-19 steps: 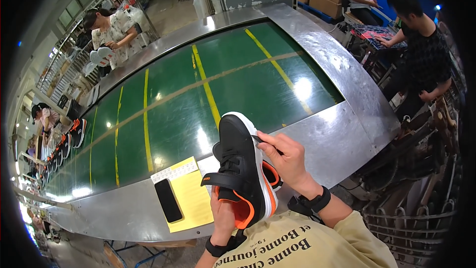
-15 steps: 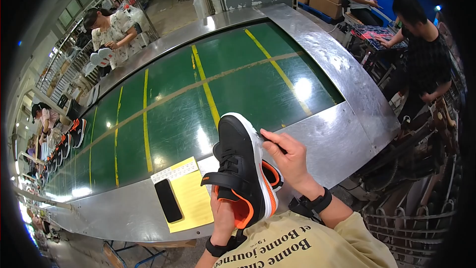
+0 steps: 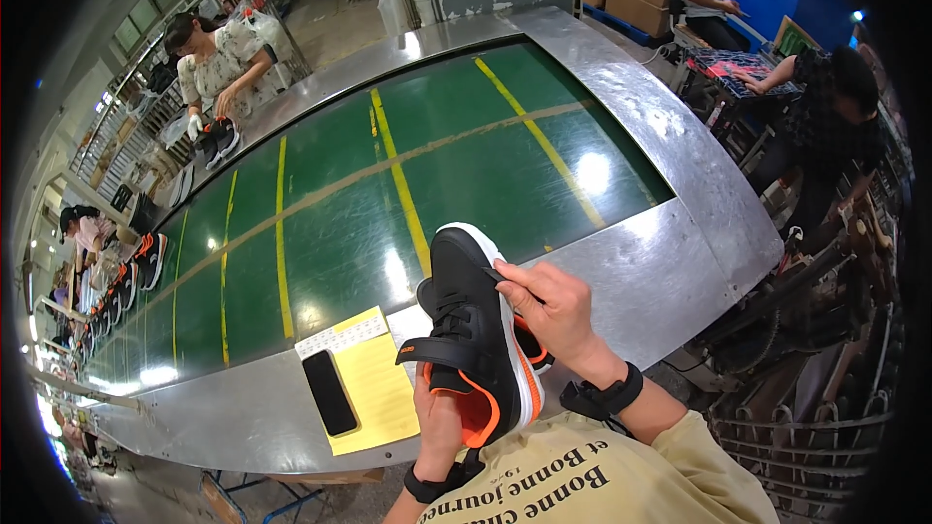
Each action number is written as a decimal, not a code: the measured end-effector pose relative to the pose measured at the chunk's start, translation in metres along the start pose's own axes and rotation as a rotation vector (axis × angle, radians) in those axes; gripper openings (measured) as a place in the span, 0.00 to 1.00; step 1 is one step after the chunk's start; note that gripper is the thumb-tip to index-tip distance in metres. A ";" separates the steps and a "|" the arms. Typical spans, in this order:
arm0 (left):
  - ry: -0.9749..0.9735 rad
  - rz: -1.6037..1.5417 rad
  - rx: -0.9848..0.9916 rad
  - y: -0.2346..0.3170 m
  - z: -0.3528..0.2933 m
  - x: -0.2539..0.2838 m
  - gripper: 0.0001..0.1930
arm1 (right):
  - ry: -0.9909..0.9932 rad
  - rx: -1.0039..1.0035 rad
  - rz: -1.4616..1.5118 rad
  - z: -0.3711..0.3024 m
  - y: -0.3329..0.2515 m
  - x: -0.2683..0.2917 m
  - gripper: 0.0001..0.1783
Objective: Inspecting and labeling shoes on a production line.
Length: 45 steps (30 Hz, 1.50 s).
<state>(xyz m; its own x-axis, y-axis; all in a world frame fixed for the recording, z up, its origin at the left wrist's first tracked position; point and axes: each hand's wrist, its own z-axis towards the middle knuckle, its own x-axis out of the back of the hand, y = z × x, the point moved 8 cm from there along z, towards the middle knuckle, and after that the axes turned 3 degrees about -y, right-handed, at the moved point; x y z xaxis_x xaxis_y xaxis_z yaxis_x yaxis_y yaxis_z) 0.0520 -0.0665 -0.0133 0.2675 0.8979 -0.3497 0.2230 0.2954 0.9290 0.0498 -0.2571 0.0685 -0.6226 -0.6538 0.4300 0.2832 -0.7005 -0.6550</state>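
A black sneaker (image 3: 454,306) with a white midsole and orange lining is tilted toe-up over the table's near edge. My left hand (image 3: 437,424) is closed around its heel end, the fingers partly hidden by the shoe. My right hand (image 3: 555,311) pinches a thin dark tool (image 3: 492,274), its kind unclear, against the edge where the upper meets the white midsole near the toe. Another black shoe (image 3: 533,343) with orange lining shows partly behind the held one. To the left, a black phone (image 3: 330,392) lies on yellow paper (image 3: 383,409).
A green conveyor belt (image 3: 340,233) with yellow stripes runs inside a metal table frame (image 3: 670,262). Several shoes (image 3: 126,286) line its far left. A person (image 3: 228,63) handles shoes across the belt; two others are at the right. Metal racks (image 3: 806,427) stand near my right.
My right hand has moved left, bringing the dark tool onto the shoe's edge. The belt's stripes have shifted slightly left. The person across has lowered shoes toward the belt; one at the right bends lower.
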 end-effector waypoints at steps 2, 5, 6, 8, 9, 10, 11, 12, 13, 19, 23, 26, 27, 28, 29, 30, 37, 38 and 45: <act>0.004 0.001 -0.006 0.000 0.002 -0.002 0.21 | 0.032 -0.188 0.281 -0.003 0.020 -0.006 0.15; 0.011 0.002 0.045 -0.006 0.003 -0.003 0.21 | 0.065 -0.275 0.450 -0.003 0.033 -0.002 0.15; 0.016 0.006 0.043 -0.010 0.004 0.000 0.21 | 0.068 -0.174 0.341 -0.001 0.026 0.003 0.15; 0.022 0.012 0.043 -0.011 0.004 0.002 0.21 | 0.003 -0.139 0.224 0.001 0.014 0.006 0.15; 0.029 -0.002 0.046 -0.010 0.004 0.000 0.22 | -0.060 -0.102 0.104 0.002 0.008 0.005 0.15; 0.036 -0.016 0.049 -0.010 0.004 -0.001 0.22 | -0.059 -0.103 0.103 0.000 0.009 0.004 0.15; 0.036 -0.016 0.050 -0.009 0.003 -0.003 0.22 | -0.054 -0.095 0.090 -0.002 0.011 0.002 0.15; 0.056 -0.010 0.056 -0.009 0.003 -0.004 0.22 | -0.048 -0.086 0.078 -0.002 0.011 0.001 0.15; 0.076 -0.003 0.061 -0.009 0.002 -0.004 0.23 | -0.048 -0.086 0.079 -0.002 0.012 0.000 0.15; 0.029 0.080 0.003 -0.008 0.003 -0.012 0.22 | 0.005 -0.042 0.001 0.000 0.017 0.005 0.15; 0.030 0.046 0.036 -0.021 0.011 -0.004 0.20 | -0.024 -0.273 0.324 -0.002 0.042 -0.003 0.13; 0.039 -0.132 0.104 -0.034 0.010 0.012 0.18 | -0.123 -0.591 0.690 -0.007 0.067 -0.013 0.14; 0.100 -0.189 0.150 -0.040 0.009 0.020 0.17 | -0.086 -0.652 0.698 -0.010 0.078 -0.010 0.14; 0.170 -0.248 0.187 -0.045 0.007 0.030 0.17 | -0.059 -0.709 0.710 -0.014 0.089 -0.009 0.14; 0.148 -0.314 0.194 -0.055 0.010 0.039 0.17 | -0.073 -0.709 0.719 -0.020 0.100 -0.012 0.14; 0.159 -0.313 0.192 -0.053 0.009 0.038 0.17 | -0.147 -0.697 0.562 -0.028 0.116 -0.015 0.16; 0.160 -0.480 0.175 -0.046 0.007 0.036 0.19 | -0.675 -0.412 0.148 -0.058 0.129 -0.050 0.31; 0.174 -0.480 0.178 -0.044 0.004 0.036 0.19 | -0.770 -0.453 0.203 -0.065 0.133 -0.058 0.29; 0.116 -0.559 0.047 -0.054 0.013 0.052 0.19 | -0.436 -1.132 1.028 -0.099 0.168 -0.054 0.18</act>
<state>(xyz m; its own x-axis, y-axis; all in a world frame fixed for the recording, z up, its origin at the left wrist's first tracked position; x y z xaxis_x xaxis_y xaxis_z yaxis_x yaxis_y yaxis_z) 0.0663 -0.0396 -0.0833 -0.0068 0.6401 -0.7683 0.3434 0.7230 0.5994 0.0592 -0.3111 -0.1261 -0.2120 -0.8617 -0.4610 -0.3563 0.5074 -0.7846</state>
